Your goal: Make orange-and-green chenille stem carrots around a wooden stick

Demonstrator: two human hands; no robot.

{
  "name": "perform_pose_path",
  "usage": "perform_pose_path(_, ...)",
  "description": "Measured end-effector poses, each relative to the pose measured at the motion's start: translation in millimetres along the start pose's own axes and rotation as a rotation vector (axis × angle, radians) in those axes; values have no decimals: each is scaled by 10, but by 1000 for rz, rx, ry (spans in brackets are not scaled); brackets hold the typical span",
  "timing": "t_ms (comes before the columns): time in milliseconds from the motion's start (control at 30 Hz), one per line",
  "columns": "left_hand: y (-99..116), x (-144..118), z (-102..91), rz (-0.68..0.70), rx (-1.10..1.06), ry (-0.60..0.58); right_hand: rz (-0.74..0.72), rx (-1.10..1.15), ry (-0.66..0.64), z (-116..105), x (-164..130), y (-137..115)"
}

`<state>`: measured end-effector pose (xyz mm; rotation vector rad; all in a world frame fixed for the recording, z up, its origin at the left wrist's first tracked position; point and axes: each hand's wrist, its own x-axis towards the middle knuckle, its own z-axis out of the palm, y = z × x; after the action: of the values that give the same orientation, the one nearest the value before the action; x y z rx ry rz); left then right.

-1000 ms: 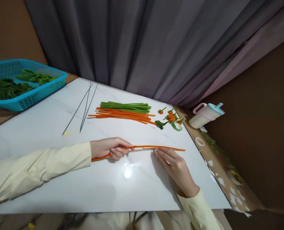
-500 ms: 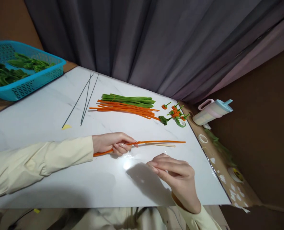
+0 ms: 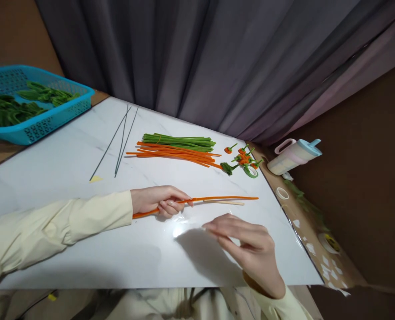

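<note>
My left hand [image 3: 165,202] is closed around an orange pipe cleaner [image 3: 227,198], which runs out past the fingertips to the right and back under the wrist. Just below it a thin wooden stick [image 3: 230,203] points the same way; whether the fingers also grip it I cannot tell. To the right and nearer the front edge, my right hand [image 3: 247,242] hovers with thumb and fingertips pressed together. Anything between those fingertips is too small to make out. Behind the hands lie a bundle of orange pipe cleaners [image 3: 177,154] and a bundle of green pipe cleaners [image 3: 180,141].
Small orange pumpkin-like pieces with green stems [image 3: 244,158] lie beside a green tape roll [image 3: 251,172]. Dark thin wires [image 3: 110,143] rest at the left. A blue basket [image 3: 62,113] holds green leaves. A tumbler [image 3: 293,155] and a white tape roll [image 3: 281,193] stand right.
The left hand keeps its hold on the orange pipe cleaner and barely moves. My right hand shifts very slightly, its fingertips still together. The whole view drifts a little.
</note>
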<state>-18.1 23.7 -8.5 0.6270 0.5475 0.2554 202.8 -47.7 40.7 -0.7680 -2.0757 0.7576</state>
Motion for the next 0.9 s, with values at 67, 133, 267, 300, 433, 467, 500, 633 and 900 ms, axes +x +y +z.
perform_pose_path(67,1,6,-9,3,5,-7,-34,-328,-80,-101,9,161)
perform_pose_path(133,2,9,-18,-1,6,-10,-62,-614,-171,-176,20,336)
perform_pose_path(267,3,6,-30,-12,12,-25,-91,-952,-347,-185,64,531)
perform_pose_path(300,4,5,-29,-14,13,-32,-91,-1002,-379,-169,84,541)
perform_pose_path(433,9,2,-15,-8,10,-46,-49,-1099,-489,-129,168,543)
perform_pose_path(467,11,1,-12,-8,9,-46,-38,-1102,-501,-133,178,550)
perform_pose_path(500,13,0,-10,-9,7,-46,-32,-1100,-504,-143,180,562)
perform_pose_path(633,22,-5,-9,-14,19,-41,-15,-1017,-476,-209,104,583)
perform_pose_path(900,-50,-60,143,166,411,57,260,-325,-7,-89,-121,146)
